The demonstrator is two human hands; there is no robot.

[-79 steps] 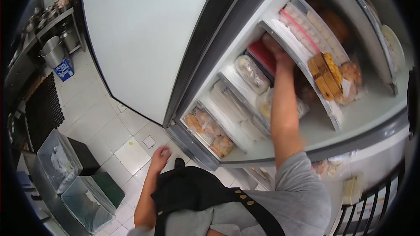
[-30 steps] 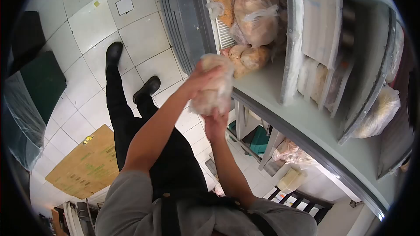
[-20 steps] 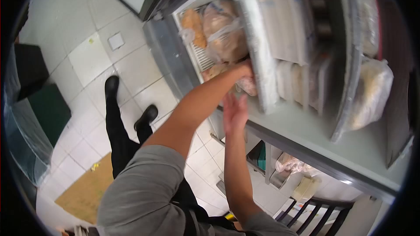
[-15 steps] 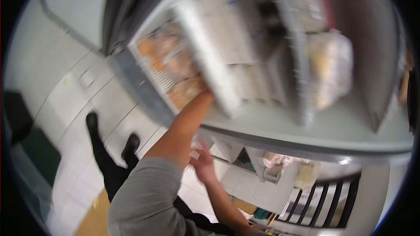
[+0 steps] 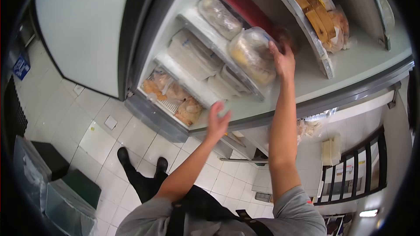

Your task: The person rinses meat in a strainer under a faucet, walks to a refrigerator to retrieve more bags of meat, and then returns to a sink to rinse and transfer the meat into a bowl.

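My right hand [image 5: 285,62] is at the right side of a clear plastic bag [image 5: 253,57] with pale yellowish contents on a fridge shelf. Its thumb and fingers are closed on the bag's edge, with some fingertips hidden. Lower down, my left hand [image 5: 217,121] hangs in front of the shelves, fingers apart, holding nothing and slightly blurred. A wrapped roll-shaped package [image 5: 220,17] lies beside the bag, with a red flat item [image 5: 243,6] behind it.
White packages [image 5: 194,56] fill the shelf below; bagged orange-pink food [image 5: 168,89] lies at the bottom. A higher shelf holds brown stacked pieces [image 5: 316,15]. The fridge door [image 5: 83,30] stands open at left. Clear bins [image 5: 70,209] stand on the tiled floor.
My left arm has drawn back out of the lower shelf area. My right hand has risen from below the fridge edge to the plastic bag. The view has shifted.
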